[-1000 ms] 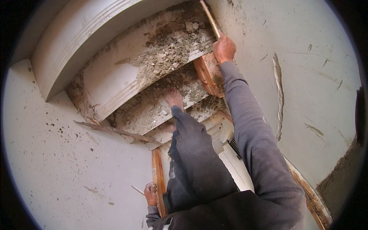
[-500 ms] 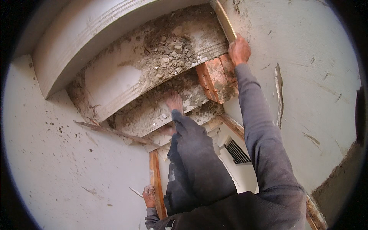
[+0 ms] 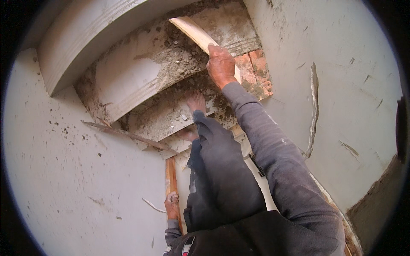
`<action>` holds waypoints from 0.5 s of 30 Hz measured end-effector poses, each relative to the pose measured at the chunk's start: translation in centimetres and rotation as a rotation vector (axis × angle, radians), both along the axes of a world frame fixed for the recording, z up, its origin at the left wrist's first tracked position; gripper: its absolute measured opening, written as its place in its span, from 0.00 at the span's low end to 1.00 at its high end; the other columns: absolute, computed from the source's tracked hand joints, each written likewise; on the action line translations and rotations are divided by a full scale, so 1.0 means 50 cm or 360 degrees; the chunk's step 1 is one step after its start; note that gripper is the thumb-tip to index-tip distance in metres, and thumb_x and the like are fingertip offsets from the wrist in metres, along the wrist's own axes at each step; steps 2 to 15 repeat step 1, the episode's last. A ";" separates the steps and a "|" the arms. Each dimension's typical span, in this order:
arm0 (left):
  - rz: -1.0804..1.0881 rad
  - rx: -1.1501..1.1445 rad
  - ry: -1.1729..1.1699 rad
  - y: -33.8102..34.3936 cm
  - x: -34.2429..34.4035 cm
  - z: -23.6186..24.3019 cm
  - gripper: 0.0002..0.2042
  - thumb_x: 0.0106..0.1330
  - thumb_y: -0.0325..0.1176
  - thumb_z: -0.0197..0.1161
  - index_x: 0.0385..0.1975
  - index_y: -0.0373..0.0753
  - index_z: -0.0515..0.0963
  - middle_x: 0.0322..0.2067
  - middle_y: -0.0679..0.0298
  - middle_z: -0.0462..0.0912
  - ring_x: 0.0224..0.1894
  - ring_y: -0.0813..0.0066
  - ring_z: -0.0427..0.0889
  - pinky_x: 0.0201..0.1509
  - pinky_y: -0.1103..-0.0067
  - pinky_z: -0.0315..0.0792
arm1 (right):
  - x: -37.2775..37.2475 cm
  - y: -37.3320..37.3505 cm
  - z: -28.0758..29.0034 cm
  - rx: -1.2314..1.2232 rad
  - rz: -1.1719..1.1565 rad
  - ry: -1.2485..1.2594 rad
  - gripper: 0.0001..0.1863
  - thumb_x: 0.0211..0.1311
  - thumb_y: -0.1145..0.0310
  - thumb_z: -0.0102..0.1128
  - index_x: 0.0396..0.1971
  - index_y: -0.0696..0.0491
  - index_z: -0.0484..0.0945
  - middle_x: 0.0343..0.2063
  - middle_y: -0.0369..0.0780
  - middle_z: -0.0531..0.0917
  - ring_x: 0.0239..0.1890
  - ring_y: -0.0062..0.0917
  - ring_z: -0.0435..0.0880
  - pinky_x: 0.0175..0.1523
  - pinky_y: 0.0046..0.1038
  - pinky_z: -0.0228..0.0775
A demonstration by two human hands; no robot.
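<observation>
I see my right hand (image 3: 221, 65) stretched up and closed around a pale wooden handle (image 3: 195, 34), which runs from the fist up and to the left across the rubble. My left hand (image 3: 173, 205) is low, near my body, wrapped around the top of a reddish wooden stick (image 3: 171, 177) that stands upright against the grey wall (image 3: 77, 179). Between the two hands my bare foot (image 3: 195, 102) rests on a step (image 3: 166, 117) covered with dirt and bits of broken plaster, the dark trouser leg (image 3: 222, 175) running down from it. A heap of loose dirt (image 3: 181, 55) lies on the step above, just beside the right hand and under the handle. Touching the right of that hand is a patch of bare red brick (image 3: 255, 70) where the plaster has come off. A thin splintered strip of wood (image 3: 128, 134) lies along the lower edge of the steps. A curved pale moulding (image 3: 81, 38) arches above the rubble at the upper left.
</observation>
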State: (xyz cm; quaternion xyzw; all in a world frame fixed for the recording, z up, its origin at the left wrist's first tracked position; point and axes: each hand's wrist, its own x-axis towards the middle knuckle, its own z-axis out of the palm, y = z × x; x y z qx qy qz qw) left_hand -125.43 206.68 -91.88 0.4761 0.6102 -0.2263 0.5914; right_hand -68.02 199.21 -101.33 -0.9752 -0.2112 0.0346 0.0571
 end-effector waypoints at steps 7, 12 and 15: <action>0.0068 -0.0003 -0.0013 -0.004 0.017 0.006 0.12 0.63 0.31 0.57 0.43 0.32 0.74 0.31 0.68 0.75 0.29 0.84 0.70 0.34 0.87 0.66 | -0.004 0.001 0.008 -0.0109 -0.0013 0.0141 0.19 0.53 0.74 0.58 0.47 0.48 0.76 0.38 0.42 0.83 0.41 0.34 0.82 0.42 0.34 0.78; 0.0068 -0.0003 -0.0013 -0.004 0.017 0.006 0.12 0.63 0.31 0.57 0.43 0.32 0.74 0.31 0.68 0.75 0.29 0.84 0.70 0.34 0.87 0.66 | -0.004 0.001 0.008 -0.0109 -0.0013 0.0141 0.19 0.53 0.74 0.58 0.47 0.48 0.76 0.38 0.42 0.83 0.41 0.34 0.82 0.42 0.34 0.78; 0.0068 -0.0003 -0.0013 -0.004 0.017 0.006 0.12 0.63 0.31 0.57 0.43 0.32 0.74 0.31 0.68 0.75 0.29 0.84 0.70 0.34 0.87 0.66 | -0.004 0.001 0.008 -0.0109 -0.0013 0.0141 0.19 0.53 0.74 0.58 0.47 0.48 0.76 0.38 0.42 0.83 0.41 0.34 0.82 0.42 0.34 0.78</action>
